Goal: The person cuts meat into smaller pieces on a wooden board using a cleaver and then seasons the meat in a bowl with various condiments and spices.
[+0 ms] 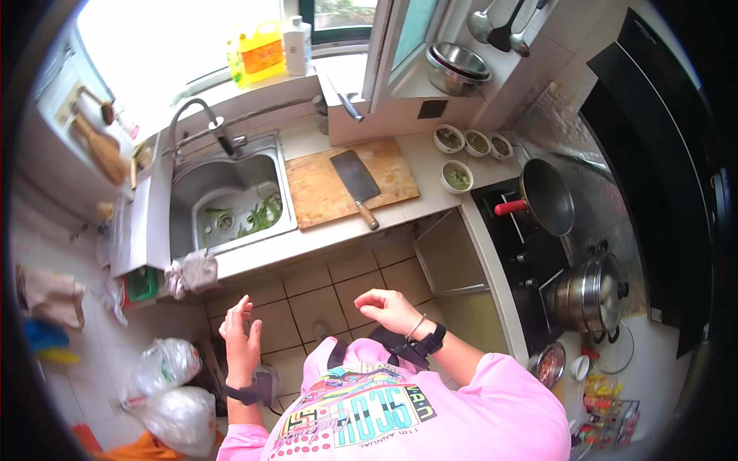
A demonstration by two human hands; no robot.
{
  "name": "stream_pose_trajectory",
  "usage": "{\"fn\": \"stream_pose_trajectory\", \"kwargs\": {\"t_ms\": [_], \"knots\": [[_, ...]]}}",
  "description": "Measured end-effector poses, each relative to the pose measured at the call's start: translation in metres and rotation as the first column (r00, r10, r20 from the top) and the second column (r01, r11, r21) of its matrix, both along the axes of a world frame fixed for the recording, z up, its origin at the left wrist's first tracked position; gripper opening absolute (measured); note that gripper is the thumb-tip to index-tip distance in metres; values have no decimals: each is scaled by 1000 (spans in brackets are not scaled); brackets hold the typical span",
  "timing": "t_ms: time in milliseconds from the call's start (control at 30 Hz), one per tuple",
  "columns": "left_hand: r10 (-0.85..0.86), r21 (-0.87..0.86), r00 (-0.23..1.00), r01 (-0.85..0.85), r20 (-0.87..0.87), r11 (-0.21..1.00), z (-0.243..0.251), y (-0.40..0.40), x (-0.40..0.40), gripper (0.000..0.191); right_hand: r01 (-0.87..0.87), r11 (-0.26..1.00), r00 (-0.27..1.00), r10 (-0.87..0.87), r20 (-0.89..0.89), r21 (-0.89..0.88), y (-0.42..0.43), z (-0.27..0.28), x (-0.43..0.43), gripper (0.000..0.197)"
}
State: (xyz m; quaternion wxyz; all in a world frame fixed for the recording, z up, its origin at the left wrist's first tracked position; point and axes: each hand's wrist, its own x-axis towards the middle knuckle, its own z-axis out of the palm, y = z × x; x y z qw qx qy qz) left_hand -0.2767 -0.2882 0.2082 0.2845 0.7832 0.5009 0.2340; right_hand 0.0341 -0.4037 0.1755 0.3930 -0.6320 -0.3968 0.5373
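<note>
Both hands are raised in front of the pink shirt, over the tiled floor. My left hand is empty, its fingers apart, below the counter edge near the sink. My right hand has curled fingers with a gap between thumb and fingertips and nothing between them. On the counter ahead, a cleaver lies on a wooden cutting board, its wooden handle over the front edge. The steel sink to the left holds green vegetable scraps. Several small white bowls of green food, one of them nearest the stove, stand right of the board.
A wok with a red handle and a steel steamer pot stand on the black stove. A knife lies on the ledge. A cloth hangs at the counter edge. Plastic bags are at lower left.
</note>
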Motion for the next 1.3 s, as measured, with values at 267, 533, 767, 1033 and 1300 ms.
{"fn": "stream_pose_trajectory", "kwargs": {"t_ms": [267, 533, 767, 1033, 1300], "knots": [[-154, -42, 987, 156, 50, 987, 0, 129, 68, 52, 207, 978, 976, -204, -70, 30, 79, 28, 53, 21], [-91, -108, 989, 104, 116, 989, -11, 183, 121, 52, 243, 970, 965, -243, -100, -5, 182, 33, 125, 21], [-22, -195, 987, 53, 159, 979, -19, 246, 108, 49, 413, 910, 906, -415, 83, 45, 266, 25, 172, 37], [-94, -228, 982, 131, 165, 965, -43, 330, 92, 46, 545, 838, 807, -518, 283, -23, 346, 52, 196, 33], [-201, -256, 957, 252, 209, 933, -43, 368, 109, 46, -3, 1000, 43, 31, 999, -31, 499, 79, 190, 15]]}}
